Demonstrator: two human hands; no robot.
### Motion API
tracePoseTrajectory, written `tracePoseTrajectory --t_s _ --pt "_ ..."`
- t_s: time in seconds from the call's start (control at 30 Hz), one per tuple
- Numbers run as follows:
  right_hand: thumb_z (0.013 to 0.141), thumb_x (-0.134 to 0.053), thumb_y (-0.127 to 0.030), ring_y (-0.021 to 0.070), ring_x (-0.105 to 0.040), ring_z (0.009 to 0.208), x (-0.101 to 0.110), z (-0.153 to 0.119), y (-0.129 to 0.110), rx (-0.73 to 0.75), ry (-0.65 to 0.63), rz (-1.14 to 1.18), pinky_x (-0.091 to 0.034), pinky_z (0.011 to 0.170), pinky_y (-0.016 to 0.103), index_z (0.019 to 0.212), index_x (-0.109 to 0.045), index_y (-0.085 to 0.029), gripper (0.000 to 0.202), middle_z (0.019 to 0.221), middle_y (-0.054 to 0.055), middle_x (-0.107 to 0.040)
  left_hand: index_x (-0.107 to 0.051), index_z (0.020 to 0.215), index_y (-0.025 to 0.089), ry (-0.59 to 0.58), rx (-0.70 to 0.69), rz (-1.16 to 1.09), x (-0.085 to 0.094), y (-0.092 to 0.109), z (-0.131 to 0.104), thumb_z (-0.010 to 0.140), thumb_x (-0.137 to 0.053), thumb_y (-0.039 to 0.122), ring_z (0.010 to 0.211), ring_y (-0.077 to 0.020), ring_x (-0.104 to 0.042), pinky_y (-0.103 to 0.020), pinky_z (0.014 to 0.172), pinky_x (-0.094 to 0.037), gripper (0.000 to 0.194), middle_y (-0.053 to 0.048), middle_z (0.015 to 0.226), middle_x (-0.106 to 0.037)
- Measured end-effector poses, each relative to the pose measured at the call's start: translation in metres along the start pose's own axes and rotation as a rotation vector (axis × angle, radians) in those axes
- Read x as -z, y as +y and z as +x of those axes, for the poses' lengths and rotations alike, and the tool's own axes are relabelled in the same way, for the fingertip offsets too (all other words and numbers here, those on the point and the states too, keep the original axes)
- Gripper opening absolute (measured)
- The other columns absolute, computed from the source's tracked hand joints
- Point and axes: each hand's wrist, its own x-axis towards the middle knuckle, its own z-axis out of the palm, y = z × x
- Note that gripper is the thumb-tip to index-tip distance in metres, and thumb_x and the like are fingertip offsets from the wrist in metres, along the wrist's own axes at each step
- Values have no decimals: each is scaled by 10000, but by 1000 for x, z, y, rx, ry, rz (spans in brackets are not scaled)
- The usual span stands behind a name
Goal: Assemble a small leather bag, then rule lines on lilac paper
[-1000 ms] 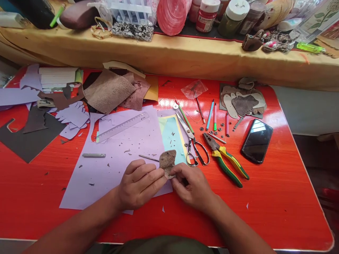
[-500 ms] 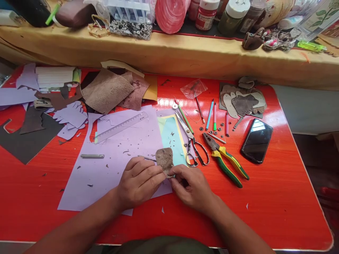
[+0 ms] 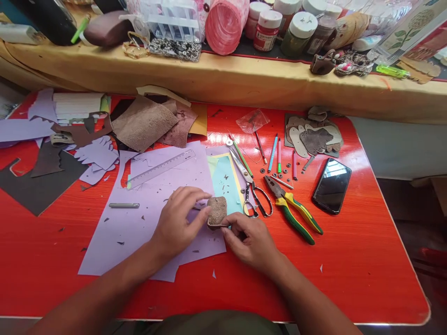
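A small brown leather piece (image 3: 217, 210) with tiny metal studs near its edges is held up over the purple paper (image 3: 150, 186), its lower edge folded up. My right hand (image 3: 249, 237) pinches its lower right corner between thumb and fingers. On the other side, my left hand (image 3: 183, 221) is open, thumb and fingers apart; its thumb tip is at the leather's left edge, and whether it touches is unclear. Part of a thin metal tool (image 3: 198, 207) shows behind the left hand. Scissors (image 3: 248, 179) and pliers (image 3: 291, 204) with green and yellow handles lie to the right.
A phone (image 3: 331, 186), coloured pens (image 3: 273, 153) and small black snap parts (image 3: 288, 165) lie on the red table (image 3: 363, 260). Cut leather shapes (image 3: 316, 135) are stacked behind. A ruler (image 3: 160, 168) and leather scraps (image 3: 145, 123) are at left. Jars (image 3: 268, 30) stand on the shelf.
My left hand has loosened from the leather, its fingers lifting and spreading. The leather's lower edge now shows folded up, while my right hand keeps its pinch. The view has shifted slightly.
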Motion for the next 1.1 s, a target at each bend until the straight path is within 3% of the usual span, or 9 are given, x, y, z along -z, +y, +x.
tracePoseTrajectory --t_s 0.13,0.23,0.37,0.6,0.73,1.1 --pt "967 -621 -247 100 -440 491 0 0 0 -29 -7 -1 -338 512 219 993 -681 -200 81 589 -82 -475 -724 1159 241 -139 181 39 1 -6 14 1040 -613 376 1060 -266 -637 -434 930 -501 211 -55 1091 -728" --pt "957 -620 -255 103 -425 493 -1 1 -1 -59 -1 12 -328 503 223 989 -679 -200 87 587 -83 -459 -744 1062 243 -223 200 48 0 -7 23 1018 -625 410 1046 -270 -634 -447 931 -491 210 -40 1050 -743" --pt "947 -620 -264 111 -420 513 -1 1 -1 -85 7 40 -323 511 230 973 -675 -205 85 591 -79 -457 -733 909 249 -295 185 31 -1 -5 31 964 -641 328 974 -256 -625 -433 878 -482 133 -20 963 -748" --pt "953 -629 -287 116 -395 521 1 3 -3 -135 -12 106 -328 539 243 954 -693 -200 107 577 -84 -440 -724 899 246 -252 211 -77 0 0 30 935 -623 294 917 -235 -641 -378 816 -531 117 -26 919 -732" --pt "937 -634 -279 122 -404 531 2 5 -5 -167 -3 132 -329 548 249 924 -685 -205 91 576 -81 -442 -722 941 238 -200 133 -130 3 5 24 971 -612 285 917 -220 -678 -343 784 -553 124 -32 953 -747" --pt "909 -636 -297 120 -373 523 0 8 -7 -264 0 185 -286 524 252 863 -645 -209 100 572 -87 -410 -717 997 237 -214 -34 -180 9 13 16 1022 -587 200 905 -178 -714 -296 832 -546 137 -14 964 -767"
